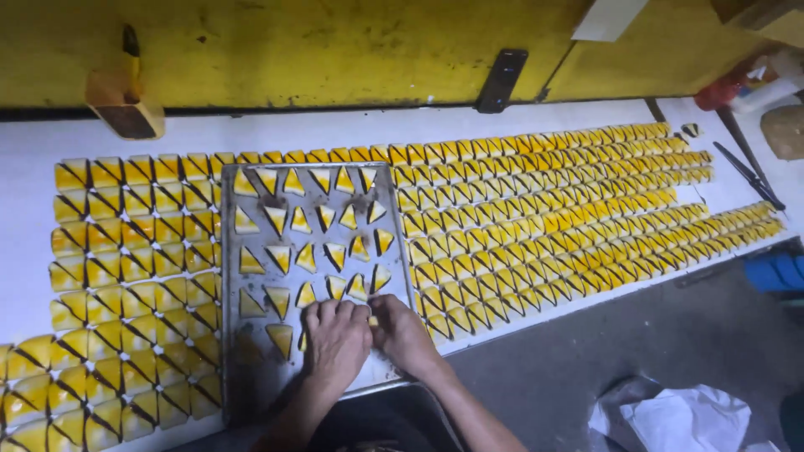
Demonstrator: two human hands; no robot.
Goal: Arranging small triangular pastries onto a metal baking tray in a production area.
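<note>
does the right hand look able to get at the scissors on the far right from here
Probably not without shifting: the right hand is busy at the metal tray, and the scissors lie far off across rows of yellow wedges.

A long white work table (276,132) is seen running across the view, backed by a yellow wall (318,46) whose paint is scuffed and stained. A dark strip is noted along the wall's foot. A small wooden block-shaped fixture (126,105) is mounted low on the wall at the left, and a black flat bracket (501,79) leans against it near the middle. A pale board (607,17) is fixed at the upper right. Grey concrete floor (653,335) is exposed below the table edge, where crumpled white plastic (682,418) lies. A blue object (783,272), possibly a crate, is partly cut off at the right. Lighting is dim and even.
</note>
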